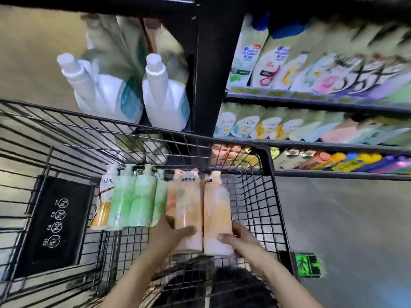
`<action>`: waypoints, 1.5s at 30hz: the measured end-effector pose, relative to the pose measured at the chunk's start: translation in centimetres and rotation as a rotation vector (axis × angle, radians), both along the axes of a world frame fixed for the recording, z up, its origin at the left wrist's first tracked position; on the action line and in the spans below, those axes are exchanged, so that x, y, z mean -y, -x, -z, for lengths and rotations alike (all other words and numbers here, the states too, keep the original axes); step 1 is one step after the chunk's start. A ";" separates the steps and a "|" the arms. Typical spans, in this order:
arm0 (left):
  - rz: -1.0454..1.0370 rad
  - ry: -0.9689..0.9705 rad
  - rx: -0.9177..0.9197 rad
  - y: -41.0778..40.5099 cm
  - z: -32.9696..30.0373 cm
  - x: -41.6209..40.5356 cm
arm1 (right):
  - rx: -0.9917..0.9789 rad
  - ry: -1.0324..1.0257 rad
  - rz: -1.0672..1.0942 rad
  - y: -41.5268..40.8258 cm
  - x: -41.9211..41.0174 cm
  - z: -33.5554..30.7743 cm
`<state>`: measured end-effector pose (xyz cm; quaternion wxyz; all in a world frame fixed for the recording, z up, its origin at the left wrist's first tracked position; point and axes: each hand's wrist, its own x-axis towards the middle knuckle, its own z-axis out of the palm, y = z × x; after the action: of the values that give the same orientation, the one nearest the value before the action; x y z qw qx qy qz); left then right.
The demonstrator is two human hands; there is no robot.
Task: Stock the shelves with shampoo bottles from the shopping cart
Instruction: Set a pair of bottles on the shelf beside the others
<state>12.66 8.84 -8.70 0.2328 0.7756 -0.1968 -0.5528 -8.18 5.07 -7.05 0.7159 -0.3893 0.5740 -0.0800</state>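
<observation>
Two peach-orange shampoo bottles lie side by side over the black wire shopping cart [270, 174]. My left hand [171, 235] grips the left orange bottle [185, 203] near its base. My right hand [241, 237] grips the right orange bottle [216, 207] the same way. Left of them in the cart lie three green bottles [133, 201] and a white and gold LUX bottle [104, 201], caps pointing away from me. The shelves [311, 103] at upper right hold rows of shampoo bottles.
Two large white jugs [164, 92] stand on a low shelf beyond the cart's far wall. A black upright post [211, 74] separates them from the shampoo shelves. A black flap with white symbols [55, 221] sits at the cart's left. Grey floor lies to the right.
</observation>
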 end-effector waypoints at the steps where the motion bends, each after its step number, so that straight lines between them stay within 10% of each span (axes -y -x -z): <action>1: 0.045 0.024 -0.009 0.4 -2.2 -0.3 | 0.024 0.001 0.007 0.9 -0.3 -1.5; 15: 0.256 0.511 -0.241 15.2 -24.7 3.2 | 0.282 0.283 0.127 17.5 0.9 -21.3; 29: 0.425 0.682 -0.304 37.9 -30.3 8.7 | 0.285 0.489 0.377 38.4 4.4 -27.7; 45: 0.458 0.903 -0.215 42.8 -38.8 24.0 | 0.354 0.717 0.416 43.1 20.6 -36.0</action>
<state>-30.18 -15.12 30.14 0.4363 0.4737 -0.5554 -0.5261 -51.30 -15.52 28.96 0.5915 -0.4696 0.4449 -0.4813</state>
